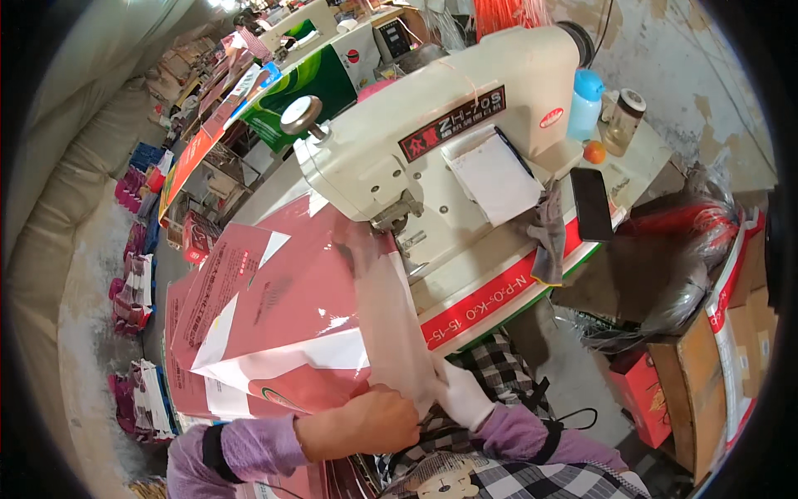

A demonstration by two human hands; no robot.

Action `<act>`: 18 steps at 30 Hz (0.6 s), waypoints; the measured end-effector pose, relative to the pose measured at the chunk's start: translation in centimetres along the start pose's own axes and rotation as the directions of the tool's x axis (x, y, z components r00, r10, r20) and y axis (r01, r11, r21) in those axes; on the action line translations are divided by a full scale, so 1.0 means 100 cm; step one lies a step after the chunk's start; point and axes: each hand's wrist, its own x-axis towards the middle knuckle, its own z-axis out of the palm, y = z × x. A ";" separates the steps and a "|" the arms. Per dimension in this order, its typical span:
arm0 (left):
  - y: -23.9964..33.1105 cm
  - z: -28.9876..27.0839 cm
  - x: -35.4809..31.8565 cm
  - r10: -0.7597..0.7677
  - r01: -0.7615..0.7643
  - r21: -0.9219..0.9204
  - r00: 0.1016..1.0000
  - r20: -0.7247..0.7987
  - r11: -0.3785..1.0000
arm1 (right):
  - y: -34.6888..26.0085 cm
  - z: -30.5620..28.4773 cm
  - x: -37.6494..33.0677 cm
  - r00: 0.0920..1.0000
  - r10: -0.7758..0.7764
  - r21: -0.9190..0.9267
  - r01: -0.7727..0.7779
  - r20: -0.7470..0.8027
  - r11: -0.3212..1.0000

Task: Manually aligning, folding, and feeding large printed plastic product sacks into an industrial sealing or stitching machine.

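My left hand (366,424) is bare and closed on the lower edge of a red and white printed sack (283,308). My right hand (461,392), in a white glove, grips the pale inner liner (382,308) of the same sack. The sack lies tilted across the table, its top end reaching under the presser foot (395,216) of a cream industrial sewing machine (432,125). Both forearms wear purple sleeves with black cuffs.
A black phone (591,204), a grey cloth (549,237), an orange (594,151), a blue-capped bottle (585,104) and a glass jar (623,121) sit on the machine table's right side. Stacks of printed sacks (137,283) line the floor at left. Cardboard boxes (706,374) stand at right.
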 end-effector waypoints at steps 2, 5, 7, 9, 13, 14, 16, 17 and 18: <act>0.007 0.009 0.006 0.053 -0.053 0.025 0.999 -0.009 0.998 | 0.001 0.005 0.017 0.999 -0.001 0.021 0.002 -0.053 1.000; 0.006 0.021 0.020 -0.014 0.018 -0.068 0.998 0.062 0.997 | -0.019 0.017 0.052 0.983 0.089 -0.333 -0.139 -0.160 0.933; -0.009 0.004 0.022 0.174 -0.173 0.015 0.978 -0.115 0.985 | -0.025 0.018 0.057 0.998 0.045 -0.798 -0.070 -0.055 0.599; -0.030 -0.043 -0.006 0.106 -0.028 0.352 0.973 -0.206 0.935 | -0.033 0.012 0.053 0.990 -0.037 -0.810 -0.091 -0.137 0.579; -0.065 -0.156 0.002 -0.172 0.127 0.142 0.913 0.370 0.982 | 0.008 -0.002 0.108 0.955 -0.254 -0.906 -0.035 -0.155 0.422; -0.062 -0.167 0.008 -0.257 0.174 0.192 0.742 0.620 0.966 | -0.002 -0.002 0.124 0.926 -0.243 -0.907 -0.183 -0.288 0.379; -0.062 -0.029 -0.017 -0.066 -0.140 -0.780 0.972 -0.226 0.610 | -0.015 -0.010 0.136 0.882 -0.472 -0.880 0.235 0.014 0.413; -0.048 -0.003 0.016 0.095 -0.142 -0.691 0.990 -0.106 0.709 | -0.022 -0.010 0.139 0.905 -0.425 -0.879 0.199 -0.005 0.433; -0.034 0.011 0.071 0.251 -0.183 -0.592 0.967 0.034 0.785 | -0.016 -0.019 0.148 0.931 -0.363 -0.883 0.142 -0.034 0.447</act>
